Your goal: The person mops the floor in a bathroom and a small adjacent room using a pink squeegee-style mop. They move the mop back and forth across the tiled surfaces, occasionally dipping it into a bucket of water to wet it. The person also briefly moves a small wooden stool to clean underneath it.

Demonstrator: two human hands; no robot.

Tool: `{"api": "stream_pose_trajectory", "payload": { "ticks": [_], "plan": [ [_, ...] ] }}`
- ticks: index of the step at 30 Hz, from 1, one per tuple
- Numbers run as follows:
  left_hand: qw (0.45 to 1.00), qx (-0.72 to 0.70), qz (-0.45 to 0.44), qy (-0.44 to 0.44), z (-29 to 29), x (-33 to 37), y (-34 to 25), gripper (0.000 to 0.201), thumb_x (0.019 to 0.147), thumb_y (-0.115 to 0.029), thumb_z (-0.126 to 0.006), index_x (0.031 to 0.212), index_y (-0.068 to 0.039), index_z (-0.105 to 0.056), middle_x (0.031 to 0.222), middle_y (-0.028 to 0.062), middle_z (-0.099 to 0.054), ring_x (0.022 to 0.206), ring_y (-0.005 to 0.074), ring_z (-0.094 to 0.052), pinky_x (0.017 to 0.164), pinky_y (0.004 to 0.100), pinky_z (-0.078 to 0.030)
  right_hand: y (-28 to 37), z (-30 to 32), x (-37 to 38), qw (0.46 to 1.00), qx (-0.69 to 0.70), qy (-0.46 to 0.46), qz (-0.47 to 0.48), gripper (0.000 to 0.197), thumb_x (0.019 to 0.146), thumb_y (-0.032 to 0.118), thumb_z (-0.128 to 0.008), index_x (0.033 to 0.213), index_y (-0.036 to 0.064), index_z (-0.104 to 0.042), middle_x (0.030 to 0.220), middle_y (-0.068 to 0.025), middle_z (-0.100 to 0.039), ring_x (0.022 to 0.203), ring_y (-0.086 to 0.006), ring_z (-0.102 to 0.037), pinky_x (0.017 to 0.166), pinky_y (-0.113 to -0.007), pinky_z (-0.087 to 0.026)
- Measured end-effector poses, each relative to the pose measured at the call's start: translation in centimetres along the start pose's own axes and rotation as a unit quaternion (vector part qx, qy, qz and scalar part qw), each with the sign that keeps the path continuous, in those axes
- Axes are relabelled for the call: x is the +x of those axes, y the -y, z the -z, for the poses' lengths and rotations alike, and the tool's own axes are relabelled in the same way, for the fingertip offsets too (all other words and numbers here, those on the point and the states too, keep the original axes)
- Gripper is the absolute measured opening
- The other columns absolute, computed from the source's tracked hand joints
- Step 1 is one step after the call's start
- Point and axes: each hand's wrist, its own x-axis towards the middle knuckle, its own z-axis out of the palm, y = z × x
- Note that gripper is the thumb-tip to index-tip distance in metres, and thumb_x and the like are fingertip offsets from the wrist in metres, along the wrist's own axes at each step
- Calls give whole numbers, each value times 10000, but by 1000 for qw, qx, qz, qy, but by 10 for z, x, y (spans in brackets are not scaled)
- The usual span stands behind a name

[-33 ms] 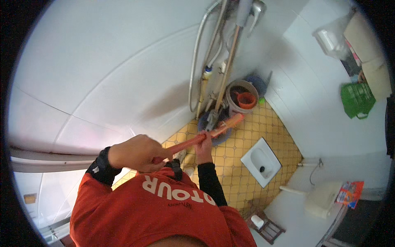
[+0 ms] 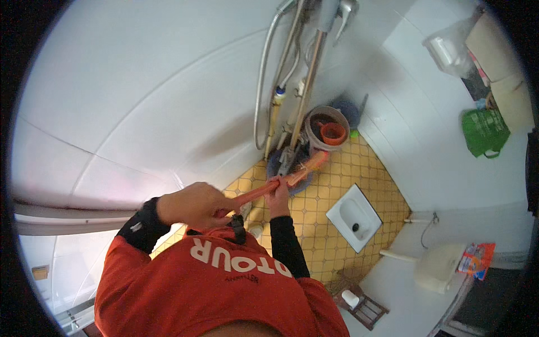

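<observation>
Across my front runs a long orange-red brush (image 2: 254,194), tilted up to the right, its wider end (image 2: 307,167) over a blue basin (image 2: 303,184) on the floor. My left hand (image 2: 193,206) is closed round the near end of the handle. Farther along, close to the wider end, my right hand (image 2: 277,197) grips it with the fingers wrapped round. The bristles are too blurred to make out clearly. Behind the brush a mop (image 2: 286,160) stands with its lower end in the basin, which the brush and my right hand partly cover.
Beyond the basin stands a bucket (image 2: 312,119) with an orange-red dipper (image 2: 333,133) inside. A squat toilet (image 2: 355,218) is set in the yellow tiled floor (image 2: 314,236). A shower hose (image 2: 262,90) and pipes run up the wall. A small wooden stool (image 2: 368,312) is at lower right.
My left hand has moved slightly to the right along with the handle. The view has shifted a little; both hands keep their hold on the brush.
</observation>
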Motion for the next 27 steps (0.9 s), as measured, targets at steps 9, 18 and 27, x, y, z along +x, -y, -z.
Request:
{"api": "stream_pose_trajectory", "payload": {
  "ticks": [9,18,27],
  "plan": [
    [990,-92,81,-69,-78,-82,39,457,837,-320,-507,1173,-17,-447,928,138,-596,750,245,-577,673,334,-461,4,-59,-59,800,-553,177,148,118,764,59,-526,859,16,-470,808,-99,-499,700,-220,-484,680,-322,-438],
    [890,-232,119,-375,-66,-305,-73,253,842,-188,-520,853,45,-619,727,121,-618,627,157,-591,569,266,-464,-52,-147,-63,728,-572,349,149,104,765,59,-515,852,21,-472,783,-94,-496,680,-220,-485,659,-325,-438],
    [151,161,411,-885,-140,-544,42,322,736,-69,-494,1033,57,-497,927,185,-565,851,288,-550,740,372,-449,-81,-216,-74,664,-585,429,183,91,766,58,-505,846,26,-474,758,-89,-494,660,-221,-485,637,-328,-439]
  ]
}}
